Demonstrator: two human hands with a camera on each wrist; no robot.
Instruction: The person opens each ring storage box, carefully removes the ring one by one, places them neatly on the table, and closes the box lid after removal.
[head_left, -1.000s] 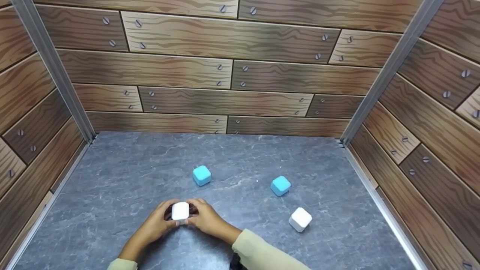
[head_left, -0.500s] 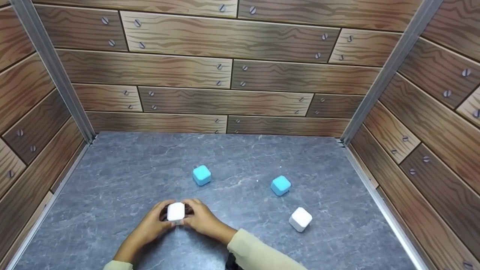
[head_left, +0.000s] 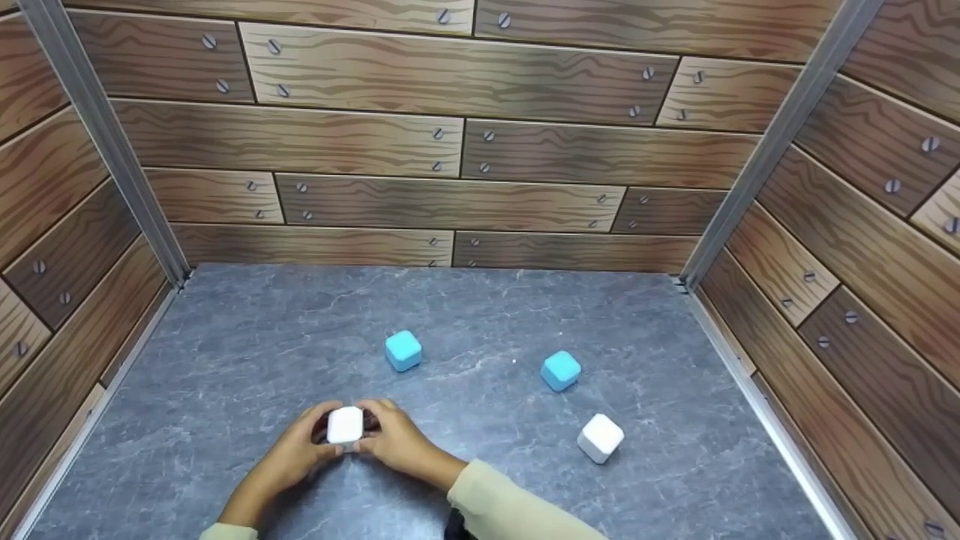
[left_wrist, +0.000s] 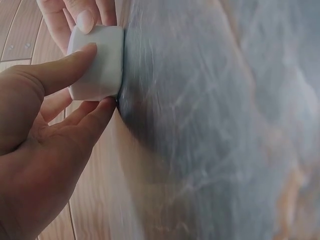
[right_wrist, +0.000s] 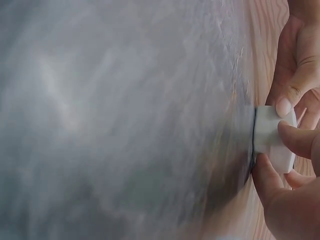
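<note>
Both hands hold one white cube (head_left: 345, 426) with rounded edges, low at the front left of the grey marbled surface. My left hand (head_left: 292, 446) grips its left side, and my right hand (head_left: 401, 440) grips its right side. In the left wrist view the left thumb lies across the near face of the white cube (left_wrist: 106, 67), with fingers at its lower edge. The right wrist view shows both thumbs on the same face of the white cube (right_wrist: 272, 142), whose base is right at the surface.
Beyond the hands lies a blue cube (head_left: 403, 351), and another blue cube (head_left: 561, 371) is farther right. A second white cube (head_left: 601, 439) rests at the right. Wood-patterned walls (head_left: 450, 142) with metal corner rails (head_left: 112, 142) enclose the marbled surface (head_left: 480, 307).
Both hands have shifted slightly left with the white cube between them. The two blue cubes and the other white cube have stayed in place.
</note>
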